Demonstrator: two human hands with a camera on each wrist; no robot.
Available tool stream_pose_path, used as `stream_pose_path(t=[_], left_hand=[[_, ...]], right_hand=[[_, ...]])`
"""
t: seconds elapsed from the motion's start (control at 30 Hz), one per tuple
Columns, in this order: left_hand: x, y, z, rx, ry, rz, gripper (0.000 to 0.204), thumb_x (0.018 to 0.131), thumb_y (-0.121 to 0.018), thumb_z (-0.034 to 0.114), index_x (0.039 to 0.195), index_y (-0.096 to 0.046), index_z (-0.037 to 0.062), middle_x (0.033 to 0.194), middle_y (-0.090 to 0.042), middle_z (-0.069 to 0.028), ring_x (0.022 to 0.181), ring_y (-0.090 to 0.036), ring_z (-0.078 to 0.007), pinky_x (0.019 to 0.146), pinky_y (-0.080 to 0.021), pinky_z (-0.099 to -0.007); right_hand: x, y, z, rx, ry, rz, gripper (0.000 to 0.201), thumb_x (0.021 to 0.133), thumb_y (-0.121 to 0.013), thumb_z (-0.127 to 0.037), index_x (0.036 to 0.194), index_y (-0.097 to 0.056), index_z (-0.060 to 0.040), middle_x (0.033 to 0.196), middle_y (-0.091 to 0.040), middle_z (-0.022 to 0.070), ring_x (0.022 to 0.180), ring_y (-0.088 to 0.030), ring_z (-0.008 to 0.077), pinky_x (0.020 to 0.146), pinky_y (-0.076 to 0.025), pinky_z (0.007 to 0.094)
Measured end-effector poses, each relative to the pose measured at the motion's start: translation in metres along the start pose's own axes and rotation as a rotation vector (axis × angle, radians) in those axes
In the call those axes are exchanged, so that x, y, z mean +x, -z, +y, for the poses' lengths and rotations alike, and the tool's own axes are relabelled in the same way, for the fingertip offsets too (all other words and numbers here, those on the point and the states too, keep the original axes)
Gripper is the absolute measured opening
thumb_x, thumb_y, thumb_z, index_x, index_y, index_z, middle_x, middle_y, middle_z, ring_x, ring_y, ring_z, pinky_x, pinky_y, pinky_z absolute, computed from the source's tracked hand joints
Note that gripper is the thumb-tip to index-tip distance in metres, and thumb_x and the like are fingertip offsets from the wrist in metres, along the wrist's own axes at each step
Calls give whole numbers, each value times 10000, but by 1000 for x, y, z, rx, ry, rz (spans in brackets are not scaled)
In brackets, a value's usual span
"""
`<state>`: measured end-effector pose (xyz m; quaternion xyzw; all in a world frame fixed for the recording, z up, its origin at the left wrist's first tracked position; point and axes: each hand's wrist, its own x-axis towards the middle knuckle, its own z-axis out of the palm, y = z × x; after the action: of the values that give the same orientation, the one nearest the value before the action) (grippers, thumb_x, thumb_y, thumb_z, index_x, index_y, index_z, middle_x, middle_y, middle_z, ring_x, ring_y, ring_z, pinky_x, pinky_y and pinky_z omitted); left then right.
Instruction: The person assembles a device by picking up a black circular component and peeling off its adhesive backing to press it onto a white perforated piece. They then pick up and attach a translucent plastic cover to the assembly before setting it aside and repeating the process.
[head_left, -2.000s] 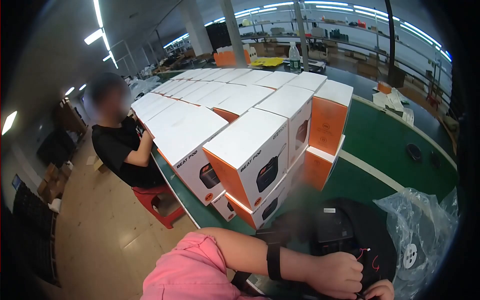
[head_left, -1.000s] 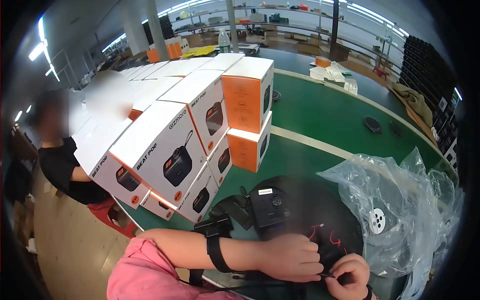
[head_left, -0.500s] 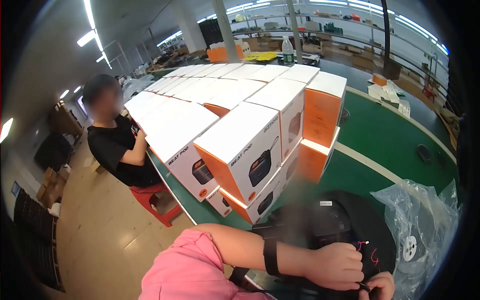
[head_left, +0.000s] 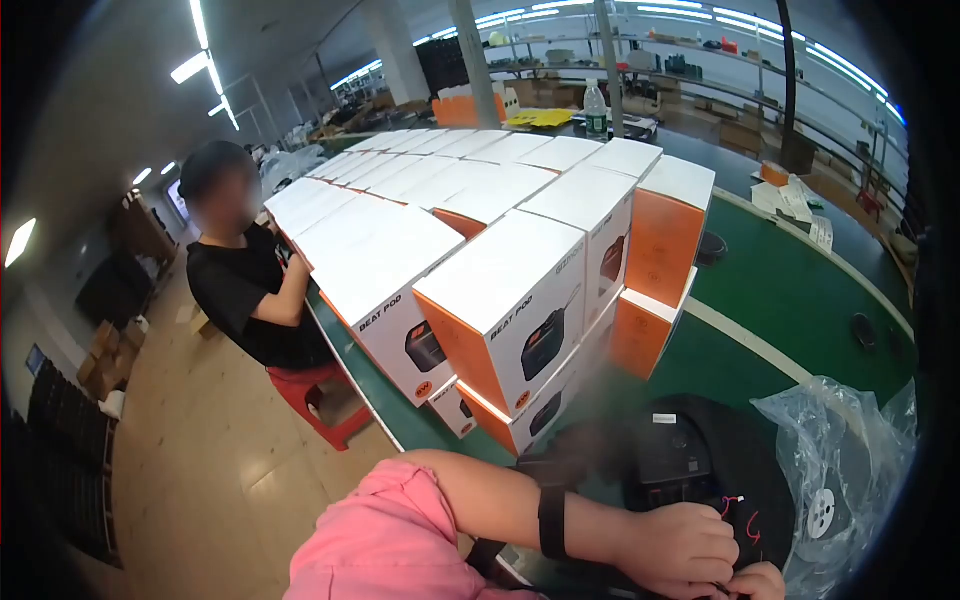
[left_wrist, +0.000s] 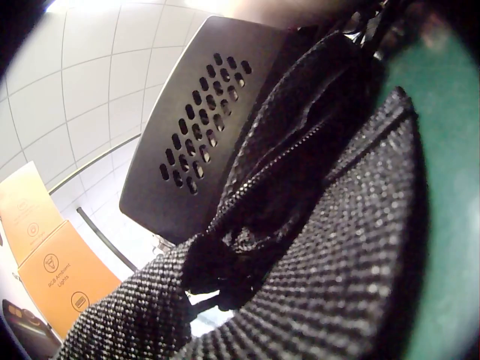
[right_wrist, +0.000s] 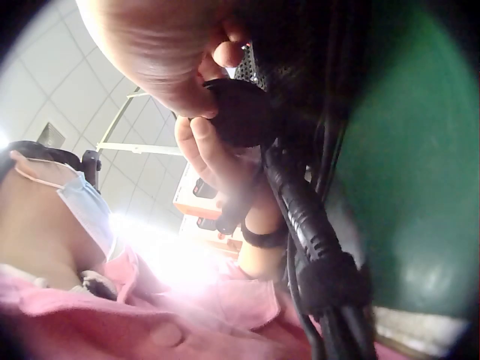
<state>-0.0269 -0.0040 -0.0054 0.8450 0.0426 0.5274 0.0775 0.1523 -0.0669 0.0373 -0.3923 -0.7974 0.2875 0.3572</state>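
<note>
In the head view my left hand (head_left: 683, 550) has its fingers curled, close beside my right hand (head_left: 757, 582) at the bottom edge. From the right wrist view, the right thumb and fingers pinch a round black disc-like piece (right_wrist: 241, 112), and the left fingers (right_wrist: 210, 154) hold its near edge; its exact kind cannot be told. Just beyond the hands lies a black fabric bag (head_left: 765, 465) with a black box-shaped device (head_left: 672, 450) on it. Thin red wires (head_left: 752, 527) with a small white connector show against the bag. Black mesh fabric (left_wrist: 322, 247) hides the left hand's work in its wrist view.
White and orange speaker boxes (head_left: 510, 310) stand stacked left of the bag. Crumpled clear plastic (head_left: 850, 440) with a white disc (head_left: 821, 513) lies at right on the green table (head_left: 760, 270). A person in black (head_left: 240, 280) sits across on a red stool (head_left: 320, 400).
The head view swung right and then back left, shifting everything in frame. Both hands stay close together over the near side of the bag, with small finger movements.
</note>
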Motion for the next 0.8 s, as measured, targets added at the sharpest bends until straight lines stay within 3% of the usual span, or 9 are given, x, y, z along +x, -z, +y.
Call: stream_pose_path(t=[0.37,0.63,0.8], left_hand=[[1,0,-1,8,-22,-44,115,733,-576,226,791,-566,127,774,-541,-2,643,-514,-186,530,-384,-284],[5,3,1,-42,-59,-77,45,724,-543,173,721,-539,128,694,-491,-4,569,-475,-190,484,-356,-296],[6,8,2,-33,-70,-81,44,727,-547,179,722,-540,136,693,-491,8,569,-474,-187,483,-353,-297]], right_hand=[[0,-1,2,-24,32,5,168,639,-641,70,765,-544,16,729,-517,116,585,-471,209,534,-381,273],[1,-1,0,-13,32,-17,172,640,-634,69,778,-552,6,752,-517,109,587,-462,193,540,-380,267],[-1,-3,-2,51,-54,27,198,653,-605,82,825,-552,-2,793,-512,102,613,-452,179,558,-377,256]])
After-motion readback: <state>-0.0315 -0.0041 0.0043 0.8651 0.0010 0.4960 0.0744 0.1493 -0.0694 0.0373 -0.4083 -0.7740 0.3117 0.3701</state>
